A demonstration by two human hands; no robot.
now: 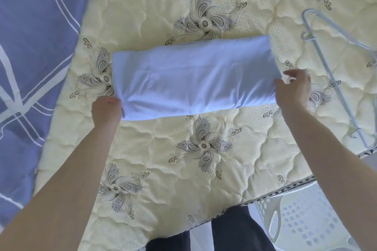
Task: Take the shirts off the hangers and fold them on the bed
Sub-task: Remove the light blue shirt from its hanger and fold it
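Blue shirt [193, 79], folded; left hand [106, 110] and right hand [293, 89] seemingly pinch its ends.

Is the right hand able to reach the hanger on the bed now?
Probably yes, after letting go: the right hand grips the shirt, and the hanger lies beside it on bare mattress, nothing between.

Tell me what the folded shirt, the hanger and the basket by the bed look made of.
The shirt looks like soft knit fabric, probably cotton jersey, matte pale blue: it creases softly. The hanger seems moulded plastic, smooth with a slight sheen, though coated metal is possible. The basket looks like rigid white plastic, given its moulded perforations.
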